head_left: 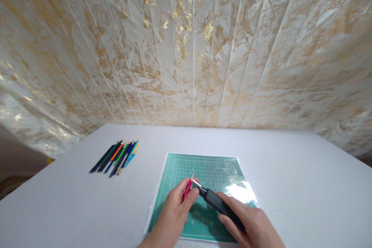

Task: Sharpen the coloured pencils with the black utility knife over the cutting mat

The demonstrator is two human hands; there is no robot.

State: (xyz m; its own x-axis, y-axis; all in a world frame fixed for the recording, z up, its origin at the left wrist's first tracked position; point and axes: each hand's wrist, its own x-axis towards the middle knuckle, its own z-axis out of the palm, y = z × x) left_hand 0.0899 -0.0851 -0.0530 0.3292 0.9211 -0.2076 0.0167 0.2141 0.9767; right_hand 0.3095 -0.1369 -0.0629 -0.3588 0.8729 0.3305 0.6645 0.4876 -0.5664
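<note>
My left hand (178, 204) grips a short magenta colored pencil (187, 190), its bare wooden tip pointing up and away from me. In my right hand (247, 220) is a black-handled craft knife (216, 200), fingers wrapped round the grip. The knife's metal blade (196, 183) lies at the pencil's sharpened end, close to my left thumb; whether it touches the wood I cannot tell. Both hands are above a green gridded cutting mat (174, 162), which carries a bright glare on its right side.
A bundle of several colored pencils (117, 157) lies at the left on the white table (279, 151). Behind the table's far edge hangs a white and gold patterned curtain (186, 66).
</note>
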